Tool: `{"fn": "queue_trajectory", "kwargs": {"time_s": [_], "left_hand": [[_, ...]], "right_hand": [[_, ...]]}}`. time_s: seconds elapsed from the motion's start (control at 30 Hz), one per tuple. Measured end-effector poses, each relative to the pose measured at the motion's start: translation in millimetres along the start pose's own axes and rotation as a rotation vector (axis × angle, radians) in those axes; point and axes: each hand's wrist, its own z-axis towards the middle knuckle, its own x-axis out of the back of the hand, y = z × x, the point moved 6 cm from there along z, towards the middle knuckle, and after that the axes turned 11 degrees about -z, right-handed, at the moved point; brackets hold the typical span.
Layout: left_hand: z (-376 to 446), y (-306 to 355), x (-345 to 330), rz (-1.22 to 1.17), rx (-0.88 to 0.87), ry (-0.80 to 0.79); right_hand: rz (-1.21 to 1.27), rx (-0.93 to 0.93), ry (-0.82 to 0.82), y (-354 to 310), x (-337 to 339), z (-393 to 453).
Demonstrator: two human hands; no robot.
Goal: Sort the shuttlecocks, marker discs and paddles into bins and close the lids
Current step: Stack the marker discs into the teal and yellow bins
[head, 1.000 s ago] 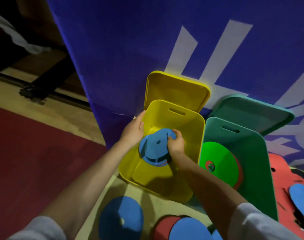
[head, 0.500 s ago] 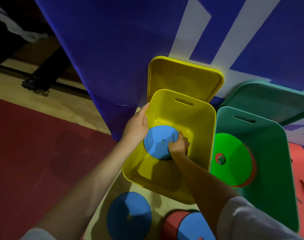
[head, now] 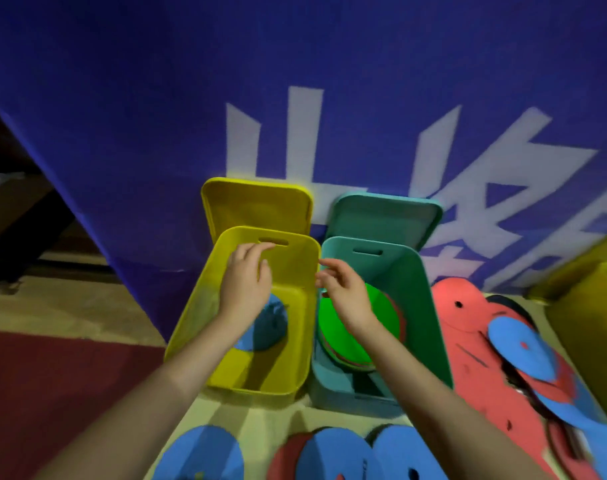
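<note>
A blue marker disc [head: 269, 327] lies inside the yellow bin [head: 191, 313], partly hidden by my left forearm. My left hand [head: 246, 282] hovers over that bin with relaxed fingers and holds nothing. My right hand [head: 343, 292] hangs above the seam between the yellow bin and the teal bin [head: 430, 306], fingers loosely curled, empty. A green disc [head: 381, 317] stacked on red ones leans inside the teal bin. Both lids, yellow lid [head: 257, 206] and teal lid [head: 385, 216], stand open against the wall.
Blue discs [head: 205, 455] and red ones lie on the floor at the front. Red paddles [head: 468, 327] with blue discs [head: 520, 351] on them lie to the right. An olive bin [head: 586, 327] stands far right. A purple banner [head: 295, 81] backs the bins.
Both hands let go of the blue disc, which now rests in the yellow bin. The hands rose and spread apart, the right one shifting toward the teal bin.
</note>
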Motion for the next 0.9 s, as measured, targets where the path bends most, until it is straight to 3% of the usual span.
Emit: {"fn": "queue_trajectory", "kwargs": {"time_s": [0.13, 0.3, 0.4, 0.63, 0.9], "left_hand": [[-9.7, 94.4, -78.8, -0.136, -0.127, -0.199], [-50.7, 161.5, -173.8, -0.136, -0.228, -0.461], [-76.9, 184.4, -229.0, -0.155, -0.202, -0.567], [-112.7, 208.3, -341.2, -0.161, -0.023, -0.664], [-126.6, 140.7, -412.0, 0.089, 0.331, -0.713]], "right_hand": [[0.069, -0.097, 0.292, 35.8, 111.6, -28.1], [0.086, -0.207, 0.478, 88.4, 211.5, -71.7], [0.025, -0.297, 0.542, 126.7, 266.7, -99.3], [-0.151, -0.510, 0.524, 233.2, 363.9, -131.5], [-0.398, -0.552, 0.352, 290.9, 424.3, -106.0]]}}
